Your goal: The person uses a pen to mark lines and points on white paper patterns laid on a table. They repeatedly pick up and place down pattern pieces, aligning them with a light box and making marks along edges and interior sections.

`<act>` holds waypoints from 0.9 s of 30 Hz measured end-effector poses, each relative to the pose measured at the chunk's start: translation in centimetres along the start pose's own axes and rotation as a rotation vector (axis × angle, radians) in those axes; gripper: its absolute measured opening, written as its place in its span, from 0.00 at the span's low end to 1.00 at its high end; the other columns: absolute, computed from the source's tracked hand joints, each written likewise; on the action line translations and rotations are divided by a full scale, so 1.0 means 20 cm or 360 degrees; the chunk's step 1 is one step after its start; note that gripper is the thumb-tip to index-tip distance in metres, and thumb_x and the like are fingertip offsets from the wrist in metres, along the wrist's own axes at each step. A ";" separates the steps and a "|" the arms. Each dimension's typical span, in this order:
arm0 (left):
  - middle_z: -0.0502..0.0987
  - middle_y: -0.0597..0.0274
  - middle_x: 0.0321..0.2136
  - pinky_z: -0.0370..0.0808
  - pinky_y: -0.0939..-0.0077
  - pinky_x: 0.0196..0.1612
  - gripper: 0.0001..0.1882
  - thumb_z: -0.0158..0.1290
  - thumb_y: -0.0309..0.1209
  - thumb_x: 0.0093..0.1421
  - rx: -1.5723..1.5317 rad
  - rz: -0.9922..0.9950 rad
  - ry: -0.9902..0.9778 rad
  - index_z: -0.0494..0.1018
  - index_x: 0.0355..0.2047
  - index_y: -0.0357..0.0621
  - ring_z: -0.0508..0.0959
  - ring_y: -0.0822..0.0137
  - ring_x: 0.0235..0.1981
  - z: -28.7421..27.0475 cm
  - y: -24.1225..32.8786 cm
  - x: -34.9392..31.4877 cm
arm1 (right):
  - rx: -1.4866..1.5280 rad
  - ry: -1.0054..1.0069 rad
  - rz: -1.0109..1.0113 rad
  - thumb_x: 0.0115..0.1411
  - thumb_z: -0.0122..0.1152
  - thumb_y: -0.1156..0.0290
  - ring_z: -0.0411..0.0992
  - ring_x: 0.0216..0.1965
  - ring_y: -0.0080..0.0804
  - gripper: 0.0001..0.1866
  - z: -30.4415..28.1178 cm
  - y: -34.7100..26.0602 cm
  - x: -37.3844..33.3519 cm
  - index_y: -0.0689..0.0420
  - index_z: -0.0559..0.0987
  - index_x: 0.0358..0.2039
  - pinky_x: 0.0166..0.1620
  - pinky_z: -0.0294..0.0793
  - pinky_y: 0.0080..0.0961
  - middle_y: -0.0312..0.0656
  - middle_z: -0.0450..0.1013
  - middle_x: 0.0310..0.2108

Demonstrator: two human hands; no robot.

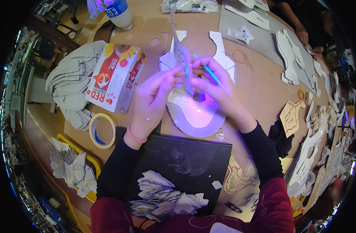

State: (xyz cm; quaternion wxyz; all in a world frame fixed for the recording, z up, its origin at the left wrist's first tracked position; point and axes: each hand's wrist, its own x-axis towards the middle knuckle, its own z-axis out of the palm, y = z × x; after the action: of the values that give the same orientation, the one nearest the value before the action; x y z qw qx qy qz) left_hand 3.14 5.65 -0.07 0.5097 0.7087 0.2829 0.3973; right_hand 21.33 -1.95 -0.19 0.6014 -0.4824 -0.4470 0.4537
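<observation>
My left hand pinches a thin flat piece, seen almost edge-on and raised over the table. On its other side, my right hand has its fingertips closed at the same piece, with a slim teal pen held across the fingers. Purple light falls over both hands. Under them lies a white U-shaped shoe upper, its rounded toe dotted with small holes and its two arms pointing away from me. My hands cover part of its middle. Whether the pen tip touches the piece cannot be made out.
A black board nearest me bears a heap of pale cut pieces. To the left are a tape roll, a red-white box, stacked pieces and a bottle. Another person's hands work at far right.
</observation>
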 end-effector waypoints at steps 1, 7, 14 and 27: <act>0.83 0.58 0.39 0.78 0.77 0.45 0.15 0.55 0.24 0.68 -0.0044 -0.0040 -0.0073 0.77 0.53 0.33 0.83 0.69 0.41 0.01 0.00 0.00 | -0.0034 -0.0032 -0.0035 0.66 0.65 0.70 0.75 0.35 0.18 0.15 0.02 0.00 -0.01 0.58 0.70 0.47 0.34 0.74 0.16 0.40 0.77 0.46; 0.77 0.48 0.53 0.72 0.64 0.58 0.19 0.60 0.31 0.63 0.0554 0.0172 -0.0067 0.77 0.54 0.40 0.77 0.51 0.54 -0.06 -0.08 0.02 | -0.0052 0.0354 0.0014 0.64 0.66 0.75 0.75 0.37 0.23 0.15 0.03 0.10 -0.02 0.58 0.69 0.46 0.35 0.74 0.20 0.37 0.74 0.40; 0.67 0.45 0.64 0.67 0.55 0.64 0.33 0.68 0.41 0.55 0.1231 0.0253 -0.0321 0.73 0.59 0.42 0.71 0.44 0.61 -0.05 -0.09 -0.02 | -0.1201 0.0371 -0.0281 0.55 0.70 0.74 0.76 0.45 0.50 0.18 0.04 0.11 -0.05 0.60 0.72 0.42 0.48 0.76 0.40 0.50 0.72 0.42; 0.60 0.34 0.69 0.63 0.58 0.68 0.30 0.63 0.32 0.58 0.0878 0.0085 -0.0306 0.71 0.60 0.40 0.63 0.42 0.70 -0.08 -0.16 -0.02 | -0.1072 0.0321 -0.0302 0.56 0.65 0.75 0.75 0.44 0.51 0.11 -0.06 0.12 0.00 0.60 0.76 0.39 0.49 0.75 0.40 0.50 0.76 0.39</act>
State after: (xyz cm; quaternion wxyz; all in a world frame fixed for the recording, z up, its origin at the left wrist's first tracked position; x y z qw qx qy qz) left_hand 1.57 7.27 -2.96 0.3116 0.8621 0.3120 0.2498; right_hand 22.26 -1.83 -2.79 0.4892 -0.6520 -0.5527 0.1733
